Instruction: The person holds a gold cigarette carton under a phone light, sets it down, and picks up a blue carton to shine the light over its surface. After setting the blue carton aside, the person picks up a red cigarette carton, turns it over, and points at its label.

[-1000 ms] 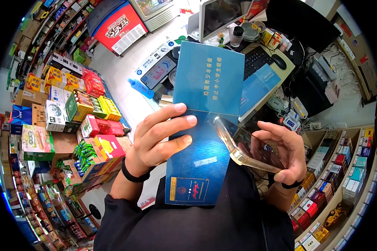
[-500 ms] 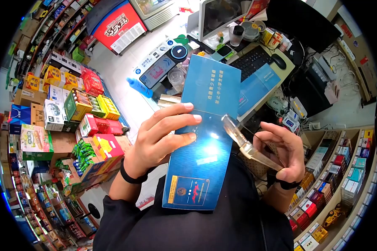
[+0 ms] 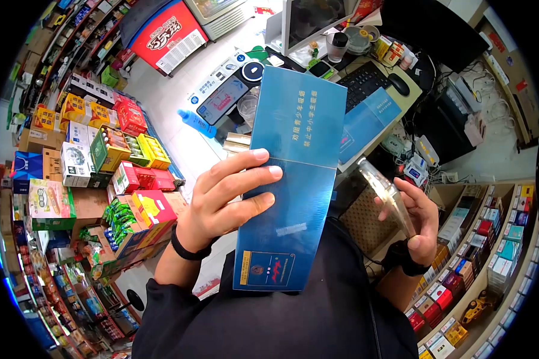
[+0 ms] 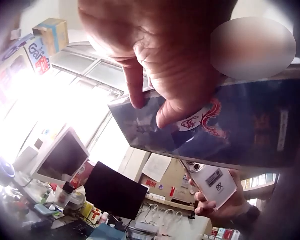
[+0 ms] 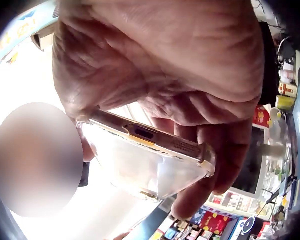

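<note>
A long glossy blue cigarette carton (image 3: 287,203) stands up in front of the person's chest, with gold lettering on its upper part. My left hand (image 3: 227,197) grips it by its left edge, fingers over the near face; in the left wrist view the thumb presses the other side of the carton (image 4: 240,132), where a red dragon-like print shows. To the right, my right hand (image 3: 422,224) holds a smartphone (image 3: 389,194) in a clear case, seen nearly edge-on and apart from the carton. The right wrist view shows the charging-port end of the phone (image 5: 145,135) against the palm.
Another blue carton (image 3: 371,122) lies on the desk beside a keyboard (image 3: 365,84) and mouse (image 3: 398,85). A monitor (image 3: 314,24) and cup (image 3: 336,48) stand behind. Stacked goods (image 3: 111,155) are at left; cigarette shelves (image 3: 479,251) curve round at right.
The phone has moved right, away from the carton's face, and turned more upright. The carton dipped slightly, then rose again. The bright reflection on it has gone.
</note>
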`<act>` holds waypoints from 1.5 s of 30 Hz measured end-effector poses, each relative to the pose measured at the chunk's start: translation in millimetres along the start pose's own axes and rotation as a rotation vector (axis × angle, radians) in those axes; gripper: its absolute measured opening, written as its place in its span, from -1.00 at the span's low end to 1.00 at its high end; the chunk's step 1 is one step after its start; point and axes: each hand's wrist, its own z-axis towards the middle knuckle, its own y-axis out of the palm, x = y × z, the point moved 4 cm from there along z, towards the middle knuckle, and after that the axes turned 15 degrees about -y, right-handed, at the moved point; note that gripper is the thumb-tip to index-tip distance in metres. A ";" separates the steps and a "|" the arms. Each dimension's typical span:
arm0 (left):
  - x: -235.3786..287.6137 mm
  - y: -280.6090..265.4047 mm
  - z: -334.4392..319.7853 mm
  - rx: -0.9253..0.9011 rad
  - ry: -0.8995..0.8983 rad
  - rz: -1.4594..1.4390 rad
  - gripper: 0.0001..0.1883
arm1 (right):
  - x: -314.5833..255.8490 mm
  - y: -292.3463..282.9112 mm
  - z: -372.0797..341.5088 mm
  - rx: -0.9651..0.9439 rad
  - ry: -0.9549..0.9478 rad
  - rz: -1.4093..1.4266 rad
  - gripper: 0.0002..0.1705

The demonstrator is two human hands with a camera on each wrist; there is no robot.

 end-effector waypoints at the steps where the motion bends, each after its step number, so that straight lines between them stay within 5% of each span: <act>1: -0.6 -0.4 -0.8 0.008 0.008 0.008 -0.75 | 0.7 -3.8 -2.3 0.019 0.010 -0.027 0.30; 12: -4.9 1.1 -4.1 0.038 0.035 0.008 -0.74 | 6.3 -33.5 -28.6 0.151 0.046 -0.169 0.35; 45: -5.2 4.1 -3.7 0.032 -0.047 -0.088 -0.60 | 3.0 -20.8 -20.7 0.112 0.036 -0.104 0.34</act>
